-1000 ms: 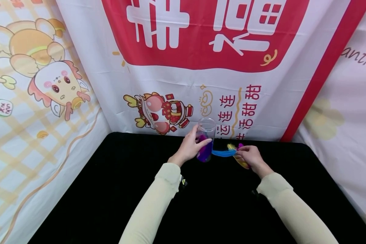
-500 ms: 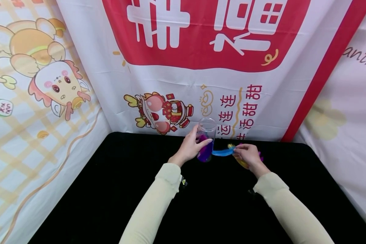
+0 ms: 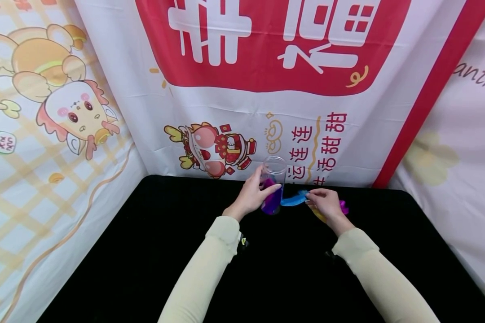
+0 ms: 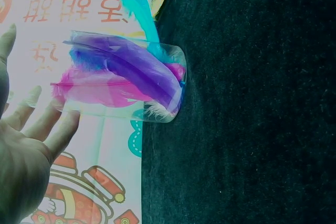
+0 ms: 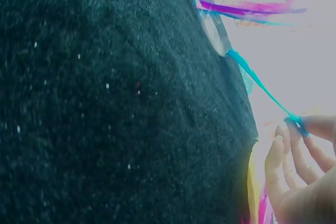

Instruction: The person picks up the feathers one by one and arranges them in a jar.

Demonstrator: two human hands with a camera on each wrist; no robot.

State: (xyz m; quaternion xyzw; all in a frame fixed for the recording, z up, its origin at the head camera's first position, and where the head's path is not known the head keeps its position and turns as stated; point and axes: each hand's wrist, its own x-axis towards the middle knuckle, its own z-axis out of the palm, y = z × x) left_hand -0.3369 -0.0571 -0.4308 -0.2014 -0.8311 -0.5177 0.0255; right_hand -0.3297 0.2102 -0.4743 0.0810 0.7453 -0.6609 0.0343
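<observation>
My left hand (image 3: 248, 195) grips a tall clear cylindrical container (image 3: 275, 165) standing upright near the back of the table. Inside it are a purple feather (image 4: 128, 66), a pink feather (image 4: 105, 86) and a bit of blue. My right hand (image 3: 326, 204) pinches one end of a light blue feather (image 3: 293, 200) between thumb and fingertips. The feather's other end lies right at the container's lower wall, on the right side. Under and behind the right hand show a yellow feather (image 3: 318, 215) and a magenta feather (image 3: 344, 207), partly hidden by it.
A black cloth-covered table (image 3: 266, 269) spreads out in front of me. Close behind the container hangs a white and red printed banner (image 3: 210, 103). Printed cloths hang at the left (image 3: 52, 179) and right (image 3: 448, 179) sides.
My right hand has moved a little left toward the container, its fingers still on the blue feather, whose pinched end has lifted. More of the magenta feather shows behind it. The left hand has stayed put.
</observation>
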